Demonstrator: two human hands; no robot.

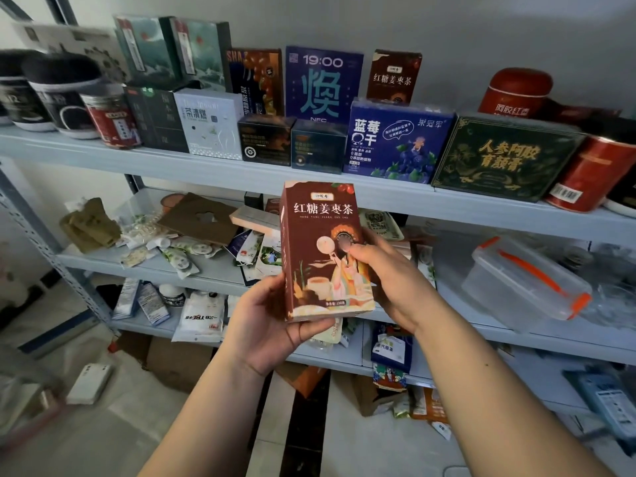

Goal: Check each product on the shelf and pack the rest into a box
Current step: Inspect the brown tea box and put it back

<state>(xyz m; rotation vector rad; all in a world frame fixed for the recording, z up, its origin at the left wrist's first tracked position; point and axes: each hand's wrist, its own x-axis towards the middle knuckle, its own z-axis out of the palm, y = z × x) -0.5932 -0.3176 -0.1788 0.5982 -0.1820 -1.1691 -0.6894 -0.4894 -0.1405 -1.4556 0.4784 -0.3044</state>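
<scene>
Fingers: the fingers (pixel 309 328) of my left hand (pixel 265 325) curl under the bottom of the tea box (pixel 325 253), and my thumb lies up along its left edge.
Right hand: my right hand (pixel 392 280) grips the right side, with the thumb pressed on the front picture. My other fingers are hidden behind the box.
Tea box: it is upright with its printed front facing me. I hold it in the air between both hands, near me, in front of the shelf (pixel 206 166) and just below its top board.
Top board: it carries rows of boxes, jars and tins. A brown carton (pixel 394 77) with the same print stands far at the back, with a blue box (pixel 395 139) in front of it and a dark green box (pixel 506 156) to the right.
Right end: a red tin (pixel 592 173) stands just beside the green box.
Middle board: loose packets (pixel 179 253) lie on the left and a clear plastic tub (pixel 526 284) with orange clips on the right.
Floor: cardboard boxes (pixel 179 363) sit under the lowest board, on the left.
</scene>
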